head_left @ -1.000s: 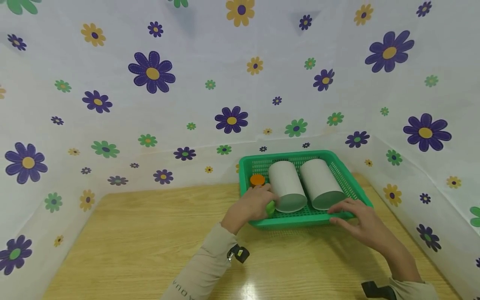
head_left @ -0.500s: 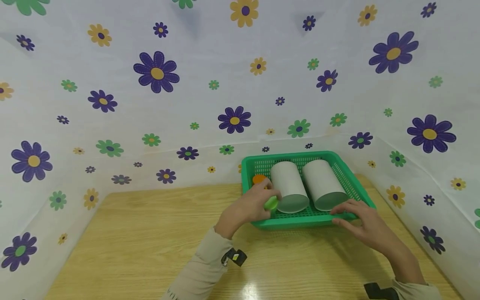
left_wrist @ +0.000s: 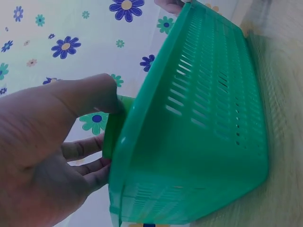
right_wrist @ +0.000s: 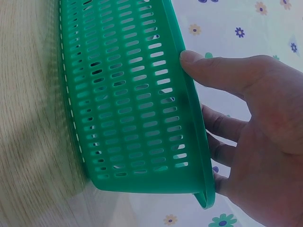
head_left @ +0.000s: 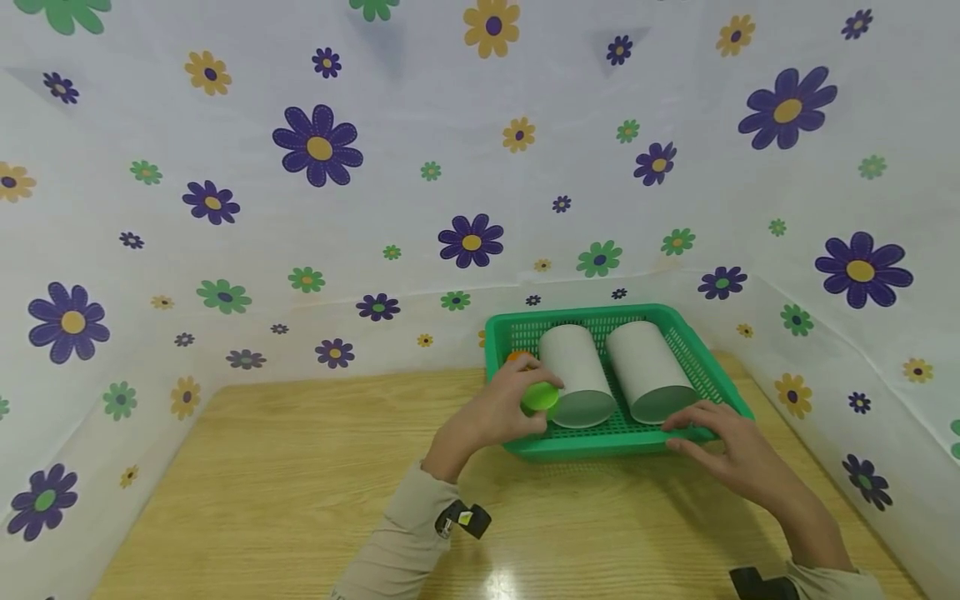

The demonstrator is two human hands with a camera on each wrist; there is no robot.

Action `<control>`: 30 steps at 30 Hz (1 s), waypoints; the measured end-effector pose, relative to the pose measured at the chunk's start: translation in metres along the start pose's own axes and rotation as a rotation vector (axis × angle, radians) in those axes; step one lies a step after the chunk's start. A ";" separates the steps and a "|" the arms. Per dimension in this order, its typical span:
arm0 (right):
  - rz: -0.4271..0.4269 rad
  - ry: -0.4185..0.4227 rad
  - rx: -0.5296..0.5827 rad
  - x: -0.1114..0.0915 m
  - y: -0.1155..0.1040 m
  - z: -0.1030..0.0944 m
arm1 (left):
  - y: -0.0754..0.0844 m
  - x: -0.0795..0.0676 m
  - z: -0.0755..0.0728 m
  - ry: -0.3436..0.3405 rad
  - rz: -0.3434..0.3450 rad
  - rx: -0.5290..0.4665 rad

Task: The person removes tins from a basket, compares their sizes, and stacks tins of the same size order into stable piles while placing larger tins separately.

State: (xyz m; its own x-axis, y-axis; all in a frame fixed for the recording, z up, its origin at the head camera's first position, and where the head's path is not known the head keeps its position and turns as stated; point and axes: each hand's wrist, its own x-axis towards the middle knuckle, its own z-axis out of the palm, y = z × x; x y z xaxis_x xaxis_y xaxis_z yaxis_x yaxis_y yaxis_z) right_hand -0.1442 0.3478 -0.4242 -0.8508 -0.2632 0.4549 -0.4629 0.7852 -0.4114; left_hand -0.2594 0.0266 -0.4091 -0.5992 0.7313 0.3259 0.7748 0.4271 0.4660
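My left hand [head_left: 504, 406] pinches a light-green round thing with a flat top [head_left: 540, 397] between thumb and fingers, at the left front corner of a green plastic basket [head_left: 592, 446]. In the left wrist view the light-green thing [left_wrist: 113, 130] shows partly behind the basket's rim; its lower part is hidden. My right hand [head_left: 738, 454] grips the basket's front rim near the right corner, thumb outside and fingers inside, as the right wrist view shows. Two white cylinders [head_left: 576, 367] [head_left: 648, 367] lie side by side in the basket. An orange-topped thing [head_left: 517, 356] is mostly hidden behind my left hand.
The basket stands on a light wooden table [head_left: 300, 483], near its back right corner. White sheeting with printed flowers [head_left: 390, 192] rises behind the table and along both sides.
The light-green thing has risen a little in my left hand, and its flat top shows more now. My left hand covers more of the orange top. The right hand stays on the rim.
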 end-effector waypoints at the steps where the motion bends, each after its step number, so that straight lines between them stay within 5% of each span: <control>1: 0.002 -0.002 -0.002 0.000 0.000 0.000 | -0.001 -0.001 0.000 0.019 -0.001 -0.017; 11: -0.007 0.000 -0.004 0.002 0.000 0.000 | -0.009 -0.010 0.001 0.196 0.006 -0.223; 22: 0.010 -0.002 -0.014 -0.001 0.000 0.000 | -0.005 -0.023 -0.009 0.252 -0.003 -0.344; 30: -0.008 0.006 -0.006 0.000 -0.001 0.000 | 0.015 -0.041 -0.034 0.305 -0.048 -0.499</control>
State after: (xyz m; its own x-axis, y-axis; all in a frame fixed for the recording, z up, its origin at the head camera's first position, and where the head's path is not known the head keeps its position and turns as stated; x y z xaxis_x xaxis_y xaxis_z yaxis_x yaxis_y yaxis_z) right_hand -0.1440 0.3470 -0.4239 -0.8456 -0.2656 0.4630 -0.4679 0.7864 -0.4034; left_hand -0.2300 -0.0152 -0.3875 -0.7197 0.4994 0.4823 0.6009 0.1002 0.7930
